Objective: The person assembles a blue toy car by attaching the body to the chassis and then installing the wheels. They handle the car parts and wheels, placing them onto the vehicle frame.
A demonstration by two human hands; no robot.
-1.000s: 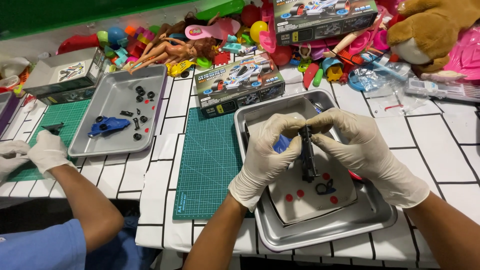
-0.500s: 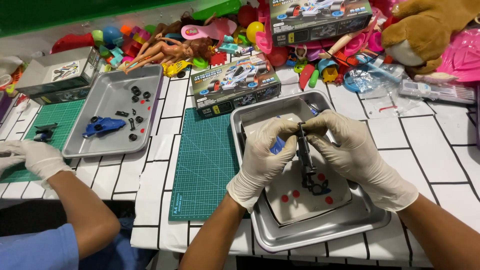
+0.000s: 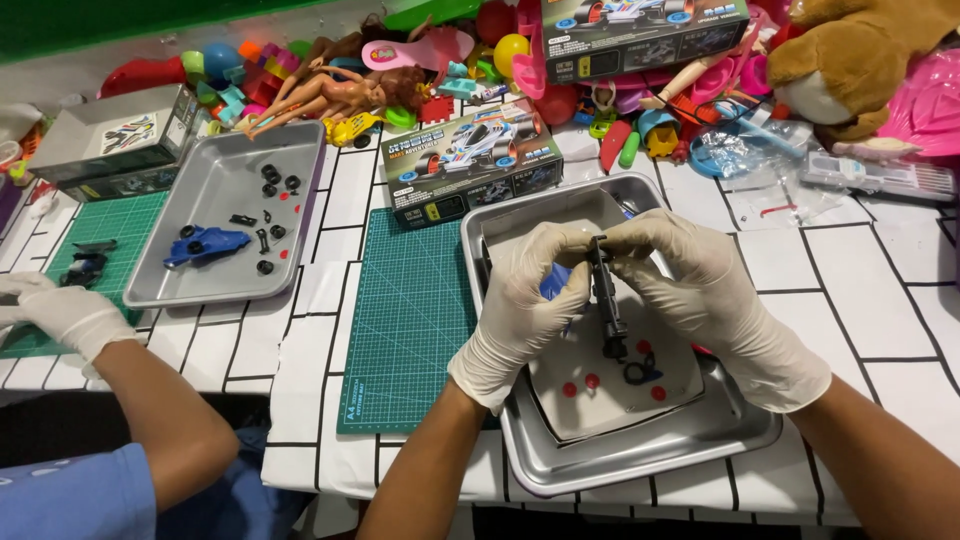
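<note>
Fingertips (image 3: 578,243) of the left hand (image 3: 525,300) and right hand (image 3: 700,290), both in white gloves, pinch the top end of a black chassis piece (image 3: 604,295); both hands are clenched on it, thumbs meeting near its upper tip. Long axis runs approx 12-to-6 o'clock, slightly tilted, upper end at the fingers, lower end pointing down toward the person. It hangs over the middle of a steel tray (image 3: 530,455), just above a white sheet (image 3: 600,400) lying in the tray. Something blue shows behind the left palm; can't tell what.

On the sheet, at 6 o'clock from the piece: small red dots (image 3: 568,389) and a black ring part (image 3: 637,373). At 9 o'clock of the tray, a green cutting mat (image 3: 410,320). At 11 o'clock, a toy-car box (image 3: 470,160).

Far at 9 o'clock, a co-worker's gloved hand (image 3: 55,312) rests on another mat, beside a second tray (image 3: 200,180) w/ a blue car body (image 3: 205,245) and black wheels. Dolls, toys and a plush bear piled along the 12 o'clock edge.
</note>
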